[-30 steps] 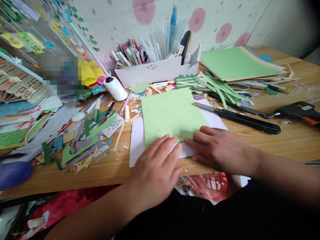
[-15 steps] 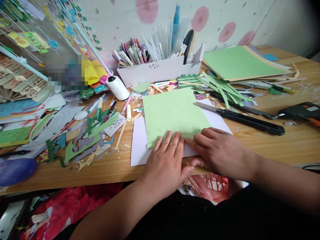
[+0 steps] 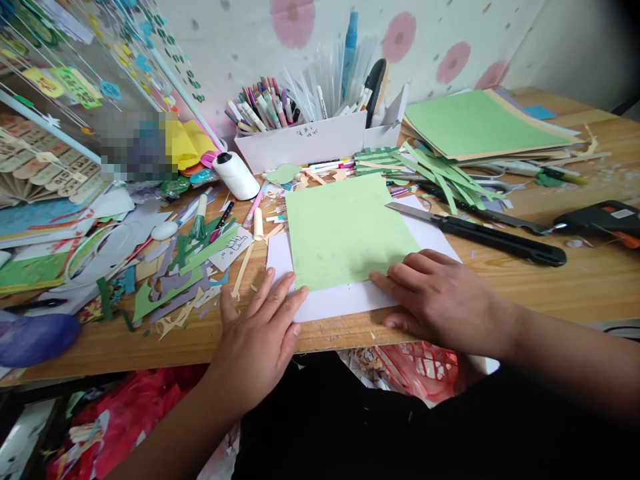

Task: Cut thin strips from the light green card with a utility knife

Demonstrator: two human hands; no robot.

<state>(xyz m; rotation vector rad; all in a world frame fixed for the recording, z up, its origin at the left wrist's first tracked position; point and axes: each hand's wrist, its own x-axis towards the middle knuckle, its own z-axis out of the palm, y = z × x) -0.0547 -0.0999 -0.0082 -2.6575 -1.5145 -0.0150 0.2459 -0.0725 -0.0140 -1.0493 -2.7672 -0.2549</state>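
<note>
A light green sheet of paper (image 3: 345,230) lies over a white sheet (image 3: 345,301) near the desk's front edge. My left hand (image 3: 263,333) is open, its fingers spread across the white sheet's left part. Its fingertips come up to the green sheet's lower left corner. My right hand (image 3: 440,293) rests at the green sheet's lower right, fingers bent and pressing on the lower edge. The thumb stands apart from the index finger, with nothing seen between them. Beyond the right hand lies a black utility knife (image 3: 500,240), blade out, its tip over the green sheet's right edge.
Paper scraps (image 3: 170,287) litter the left side. A white thread spool (image 3: 236,176) stands before a white pen box (image 3: 305,140). Green strips (image 3: 445,173), stacked green paper (image 3: 490,123) and a black glue gun (image 3: 595,220) are at right. A red basket (image 3: 425,370) sits below the desk edge.
My left hand has slid left and its fingers have spread, leaving the middle of the green sheet's lower edge uncovered. My right hand has stayed nearly in place.
</note>
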